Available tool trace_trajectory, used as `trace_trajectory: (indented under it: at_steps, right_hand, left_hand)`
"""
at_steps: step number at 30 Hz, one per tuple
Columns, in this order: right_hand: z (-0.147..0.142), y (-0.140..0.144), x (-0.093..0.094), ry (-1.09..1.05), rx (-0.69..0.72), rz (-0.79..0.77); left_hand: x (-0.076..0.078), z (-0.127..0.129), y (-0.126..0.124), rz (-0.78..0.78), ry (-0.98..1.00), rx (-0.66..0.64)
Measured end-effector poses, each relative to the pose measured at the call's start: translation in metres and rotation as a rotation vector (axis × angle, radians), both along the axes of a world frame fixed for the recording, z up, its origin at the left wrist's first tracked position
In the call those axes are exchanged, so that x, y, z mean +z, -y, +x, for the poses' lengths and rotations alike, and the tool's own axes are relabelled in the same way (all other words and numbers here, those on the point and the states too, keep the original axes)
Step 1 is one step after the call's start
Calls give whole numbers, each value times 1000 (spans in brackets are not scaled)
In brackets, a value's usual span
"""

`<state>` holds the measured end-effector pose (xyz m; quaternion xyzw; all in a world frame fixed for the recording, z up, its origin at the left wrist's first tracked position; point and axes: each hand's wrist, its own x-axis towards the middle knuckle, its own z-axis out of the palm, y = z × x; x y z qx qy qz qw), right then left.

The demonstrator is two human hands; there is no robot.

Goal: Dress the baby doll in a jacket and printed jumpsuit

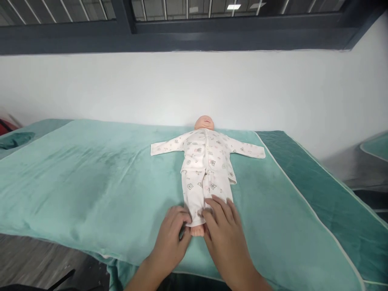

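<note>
A baby doll (204, 122) lies on its back, its head toward the wall and its arms stretched out inside the sleeves. It wears a white printed shirt (198, 147) and matching pants (193, 194). My left hand (172, 234) is closed at the outer side of one pant leg's cuff, thumb and fingers pinching the cloth. On the other side of that cuff, my right hand (226, 228) grips with thumb and forefinger, its other fingers lying over the second pant leg. One bare foot (197, 230) shows below the cuff; the other is hidden by my right hand.
A light green cloth (91, 190) covers the table, with a darker green cloth (306, 178) at the right. Behind stands a white wall (169, 89) below a dark window frame (227, 36). Grey floor (39, 258) shows at lower left.
</note>
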<state>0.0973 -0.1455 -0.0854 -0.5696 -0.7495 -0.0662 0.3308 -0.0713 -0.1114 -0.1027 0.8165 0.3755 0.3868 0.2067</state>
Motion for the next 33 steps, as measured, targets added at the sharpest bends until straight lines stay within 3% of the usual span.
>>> trace_trajectory:
  at_steps: [6,14,18,23,26,29,33]
  right_hand:
    - [9,9,12,-2,85,4]
    - [18,23,-2,36,125,14]
    - [35,33,-15,-63,124,33]
    - [56,41,-42,-175,5,-33]
    - [59,39,-52,-245,-63,-39]
    - [56,34,-52,-270,-66,-77]
    - [52,27,-41,-294,-30,-145]
  left_hand:
    - [17,-5,13,43,134,8]
    - [-7,-14,21,-54,139,23]
    - [0,-16,23,14,122,48]
    - [19,3,26,196,-84,6]
    - [26,22,24,224,-224,-23]
    - [26,36,21,213,-278,-7]
    - [26,42,18,173,-209,33]
